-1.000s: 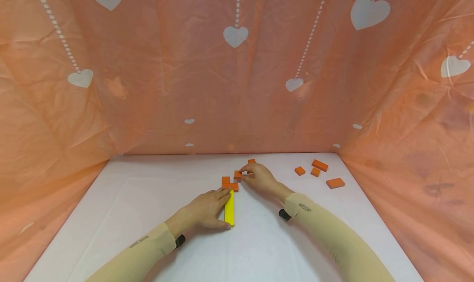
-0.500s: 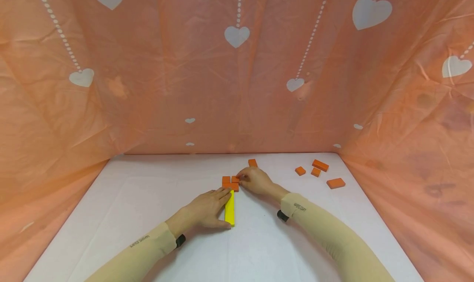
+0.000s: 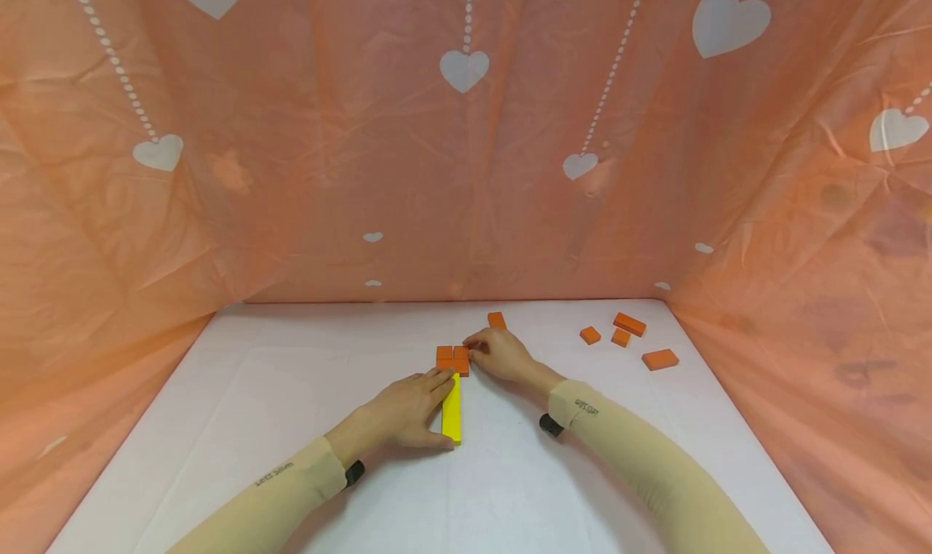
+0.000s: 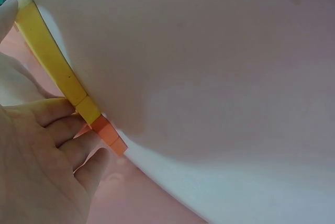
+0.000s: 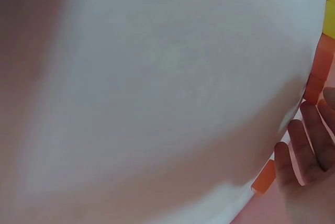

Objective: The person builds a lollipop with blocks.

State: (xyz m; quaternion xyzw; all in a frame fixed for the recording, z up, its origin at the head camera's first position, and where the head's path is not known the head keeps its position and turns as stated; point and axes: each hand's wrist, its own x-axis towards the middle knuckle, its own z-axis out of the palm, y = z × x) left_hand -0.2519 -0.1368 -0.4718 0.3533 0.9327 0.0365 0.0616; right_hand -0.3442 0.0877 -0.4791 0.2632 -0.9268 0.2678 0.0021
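Note:
In the head view a long yellow block [image 3: 451, 412] lies mid-table, a seam across it in the left wrist view. An orange block [image 3: 461, 368] lies crosswise at its far end, with two small square orange blocks [image 3: 445, 352] side by side behind that. My left hand [image 3: 410, 411] lies along the yellow block, fingers fairly straight, fingertips over the join with the orange block and thumb at the near end. My right hand [image 3: 504, 354] holds the right small orange block [image 3: 460, 352] at its right edge between thumb and index finger; the fingers partly hide this edge.
Behind my right hand lies another orange block [image 3: 497, 320], partly hidden by it. Farther right are several loose orange blocks [image 3: 629, 325], one near the table's right edge [image 3: 660, 360]. A peach curtain [image 3: 466, 174] with white hearts encloses the white table [image 3: 291, 360].
My right hand has moved slightly left and nearer with a small orange block, bringing it beside the other small one; the gap between them has narrowed. The left hand has stayed put.

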